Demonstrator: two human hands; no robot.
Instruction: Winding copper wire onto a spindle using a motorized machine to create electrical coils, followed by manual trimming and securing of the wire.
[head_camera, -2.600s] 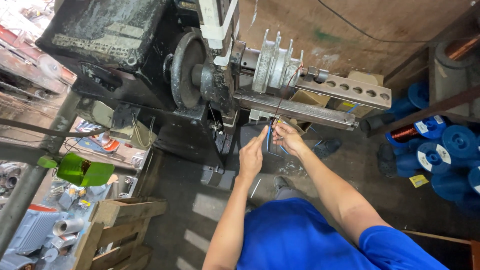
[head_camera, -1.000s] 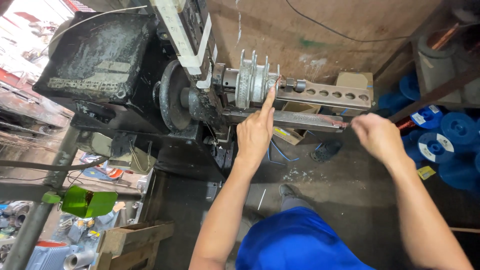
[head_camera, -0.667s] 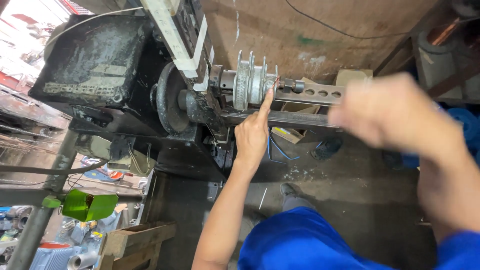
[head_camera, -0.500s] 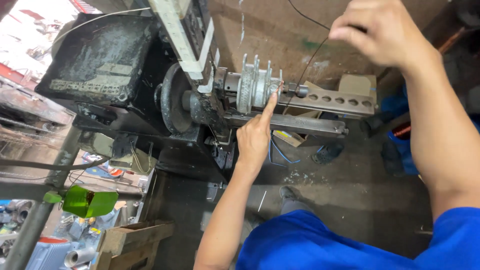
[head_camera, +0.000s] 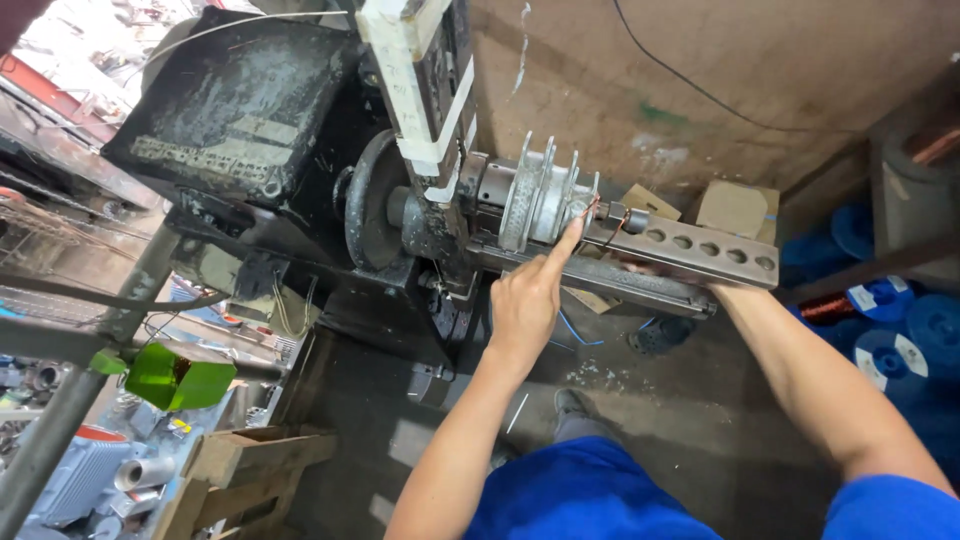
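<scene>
On the finned metal winding form (head_camera: 545, 200), mid-frame on the dark machine (head_camera: 250, 130), my left hand (head_camera: 525, 300) presses one extended forefinger (others curled), my right hand (head_camera: 650, 268) hides behind the perforated bar (head_camera: 690, 250), grip untellable, so I'd pin firmly.

bare forearms, blue short-sleeve shirt (head_camera: 600, 495), blue sleeve at rt shoulder
</scene>
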